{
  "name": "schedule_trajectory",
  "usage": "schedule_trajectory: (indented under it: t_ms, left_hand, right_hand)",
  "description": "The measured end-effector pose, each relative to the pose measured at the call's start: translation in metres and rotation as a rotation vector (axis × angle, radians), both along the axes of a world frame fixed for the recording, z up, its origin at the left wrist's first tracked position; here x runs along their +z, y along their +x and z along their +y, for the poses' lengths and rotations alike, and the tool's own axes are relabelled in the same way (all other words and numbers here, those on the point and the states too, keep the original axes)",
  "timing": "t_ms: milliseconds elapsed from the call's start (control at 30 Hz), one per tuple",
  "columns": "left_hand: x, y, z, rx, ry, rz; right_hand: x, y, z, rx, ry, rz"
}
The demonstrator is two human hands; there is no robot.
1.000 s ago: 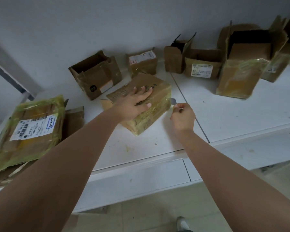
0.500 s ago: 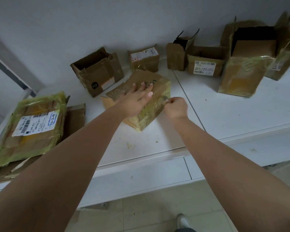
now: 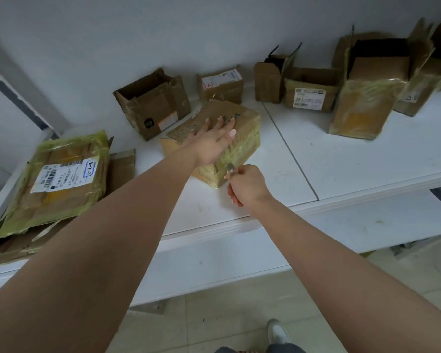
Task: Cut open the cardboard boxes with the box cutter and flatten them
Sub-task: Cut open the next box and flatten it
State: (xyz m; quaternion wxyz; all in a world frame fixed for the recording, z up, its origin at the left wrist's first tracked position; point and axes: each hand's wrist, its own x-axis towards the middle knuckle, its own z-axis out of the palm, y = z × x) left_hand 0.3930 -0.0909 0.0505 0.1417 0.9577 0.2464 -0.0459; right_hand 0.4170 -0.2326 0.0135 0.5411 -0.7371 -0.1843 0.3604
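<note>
A sealed cardboard box (image 3: 245, 138) wrapped in yellowish tape lies on the white table (image 3: 354, 161). My left hand (image 3: 211, 143) rests flat on its top, fingers spread. My right hand (image 3: 247, 184) is closed around the box cutter (image 3: 230, 168); only its short metal blade shows, touching the box's taped side near the front corner. The cutter's handle is hidden inside the fist.
Flattened taped boxes with a shipping label (image 3: 59, 179) are stacked at the left. Opened boxes stand along the wall: one behind the sealed box (image 3: 153, 103), a small labelled one (image 3: 222, 85), and several at the right (image 3: 367, 93). My shoe (image 3: 278, 332) shows on the tiled floor.
My right hand has drawn the cutter along the box's taped side, from the far right corner toward the near corner. My left hand has stayed pressed on the top.
</note>
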Motion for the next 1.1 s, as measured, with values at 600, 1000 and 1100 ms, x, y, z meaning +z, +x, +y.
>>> schedule_trajectory:
  t_ms: [600,1000,1100]
  left_hand:
    - [0.024,-0.005,-0.026,-0.114,0.366,-0.043]
    - [-0.007,0.015,-0.087,0.245,0.709,-0.024]
    - [-0.009,0.016,-0.088,0.241,0.763,-0.005]
  right_hand:
    - [-0.013,0.113,-0.059,-0.241,-0.118,-0.371]
    - [-0.021,0.170,-0.041,0.062,-0.063,-0.336]
    - [-0.025,0.170,-0.037,0.131,-0.008,-0.391]
